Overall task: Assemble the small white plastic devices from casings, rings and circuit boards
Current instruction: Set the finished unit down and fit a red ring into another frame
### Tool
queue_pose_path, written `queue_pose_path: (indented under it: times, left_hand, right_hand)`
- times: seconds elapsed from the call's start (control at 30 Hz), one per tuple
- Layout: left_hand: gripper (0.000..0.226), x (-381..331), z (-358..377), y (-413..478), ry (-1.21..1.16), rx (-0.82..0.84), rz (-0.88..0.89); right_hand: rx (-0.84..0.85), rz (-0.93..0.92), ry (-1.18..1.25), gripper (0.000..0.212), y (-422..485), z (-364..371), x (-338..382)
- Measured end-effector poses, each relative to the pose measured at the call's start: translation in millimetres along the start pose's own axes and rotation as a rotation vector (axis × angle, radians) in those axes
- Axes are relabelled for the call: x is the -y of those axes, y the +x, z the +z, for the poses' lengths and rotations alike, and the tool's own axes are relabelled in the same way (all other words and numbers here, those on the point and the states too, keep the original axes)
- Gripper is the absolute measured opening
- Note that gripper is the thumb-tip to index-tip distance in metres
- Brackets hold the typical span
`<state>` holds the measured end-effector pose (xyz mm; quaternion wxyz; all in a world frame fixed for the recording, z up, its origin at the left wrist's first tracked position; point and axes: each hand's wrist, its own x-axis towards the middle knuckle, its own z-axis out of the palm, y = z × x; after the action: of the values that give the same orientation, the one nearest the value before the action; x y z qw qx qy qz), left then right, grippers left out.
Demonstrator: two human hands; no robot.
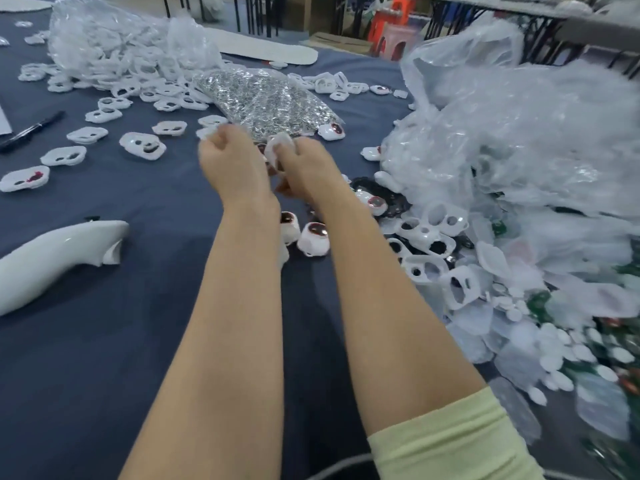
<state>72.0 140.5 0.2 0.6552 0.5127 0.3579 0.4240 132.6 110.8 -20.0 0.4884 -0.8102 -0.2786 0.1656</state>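
White casing [278,147] is pinched in my right hand [304,161] above the blue cloth [104,341], just before the bag of metal rings [266,102]. My left hand [228,161] is curled shut beside it; whether it holds anything I cannot tell. Two assembled devices [313,237] lie between my forearms.

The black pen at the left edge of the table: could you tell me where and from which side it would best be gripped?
Grip the black pen around the middle of its barrel, coming from above with fingers across its width. It lies flat on the blue cloth, slanted, with bare cloth on both long sides, so a pinch from above looks unobstructed. Its nearer end runs towards the picture's left edge.
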Motion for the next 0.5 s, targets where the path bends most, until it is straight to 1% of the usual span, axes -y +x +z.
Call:
queue_pose_path:
  times: [0.03,0.1,0.17,0.2,0.23,0.3,0.4,0.47,0.5]
  left_hand:
    - [0.021,4,9,-8,0.063,0.055,-0.01]
    - [0.019,15,29,-31,0.102,0.28,-0.065]
    - [0.02,17,50,-68,0.106,0.505,-0.161]
    - [0.026,19,60,-83,0.096,0.563,-0.204]
    - [0.031,20,68,-98,0.103,0.608,-0.223]
    - [0.032,27,82,-128,0.166,0.676,-0.209]
    - [0.023,44,97,-169,0.165,0.751,-0.252]
    - [0.016,51,101,-193,0.093,0.734,-0.349]
    - [0.013,54,102,-203,0.043,0.723,-0.396]
  right_hand:
    - [-0.041,-0.006,0.049,0.027,-11,-21,-5]
    - [-0.201,-0.094,0.016,0.026,-31,-57,-15]
    - [-0.326,-0.149,-0.161,0.025,-57,-92,-30]
    - [-0.354,-0.151,-0.265,0.021,-71,-106,-38]
    - [-0.351,-0.141,-0.359,0.016,-84,-119,-46]
    - [-0.312,-0.1,-0.483,0.025,-113,-147,-63]
    - [-0.268,-0.065,-0.417,0.029,-165,-184,-78]
    - [-0.278,0.009,-0.32,0.041,-197,-204,-86]
    - [-0.318,0.063,-0.289,0.044,-211,-213,-91]
